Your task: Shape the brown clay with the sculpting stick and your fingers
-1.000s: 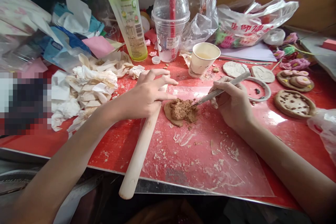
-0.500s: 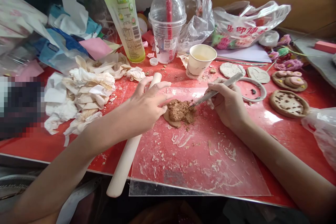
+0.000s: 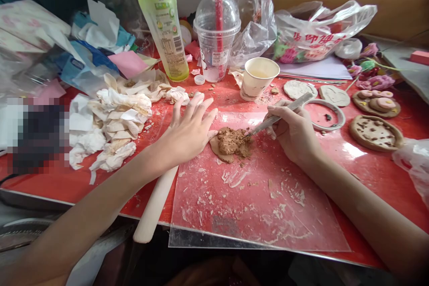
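Clay [image 3: 233, 144] sits in a rough brown heap on a flat base, on the clear sheet [image 3: 261, 223] between my two hands. My right hand [image 3: 295, 132] pinches the tool [image 3: 262, 126] pen-fashion between thumb and fingers, its tip at the heap's right side. My left hand [image 3: 191, 136] lies over the pin [image 3: 159, 203], fingers spread, thumb by the clay's left edge; from this view I can't tell whether it touches, or how firmly the palm bears down.

Several things could go wrong, I judge. The heap looks crumbly, so a hard shove with the tool could scatter bits or split the base. The pin is round and its near end juts past the worktop [image 3: 372, 167]; a careless push from the left hand could roll it into the clay or off the edge. The sheet overhangs too, so a forearm catching that corner could drag everything askew. Beyond the clay, the cup [image 3: 258, 81] holds liquid, and a wide forward sweep of the right hand could tip it.
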